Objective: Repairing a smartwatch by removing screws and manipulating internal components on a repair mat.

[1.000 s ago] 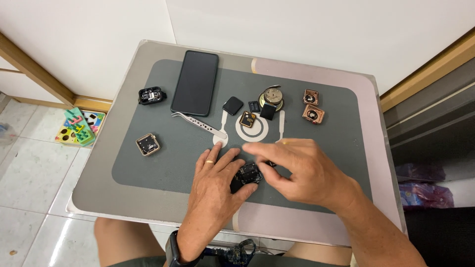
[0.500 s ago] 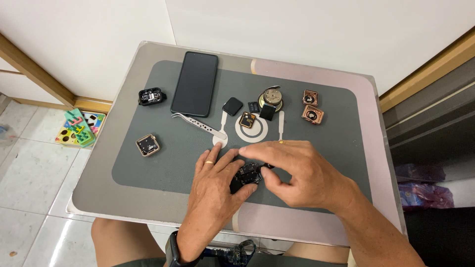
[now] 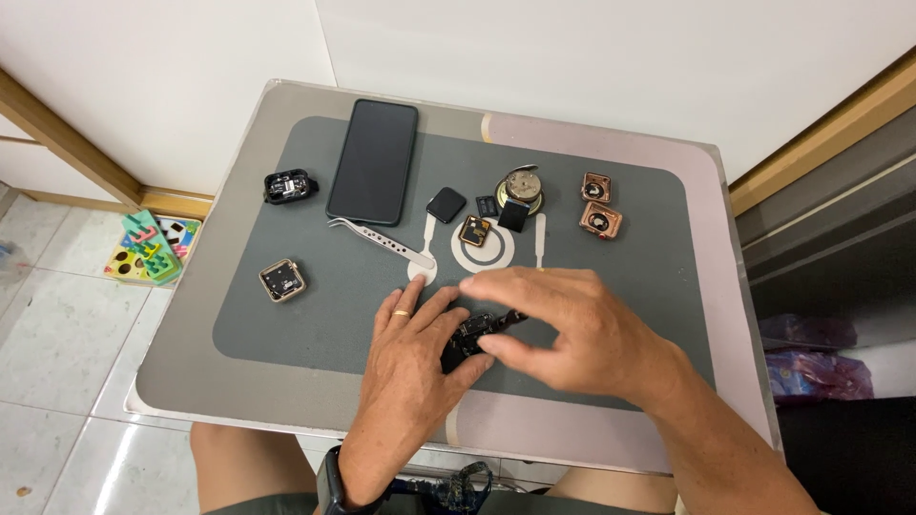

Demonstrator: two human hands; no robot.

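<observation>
Hands meet over the small black watch-like module [image 3: 474, 336], which lies on the dark grey mat [image 3: 315, 305] on my counter [image 3: 191, 353], just below the white ring-shaped strap piece [image 3: 483, 250]. My left hand [image 3: 405, 381] cups the module from the left, thumb and fingers closed around its lower end. My right hand [image 3: 563, 329] comes from the right, fingers narrowed to a pinch on its upper right end. The module's long axis slants from lower left up toward the right. Both hands touch it; the left carries it. Silver tweezers [image 3: 380, 240] lie up and left of the module, apart from it.
</observation>
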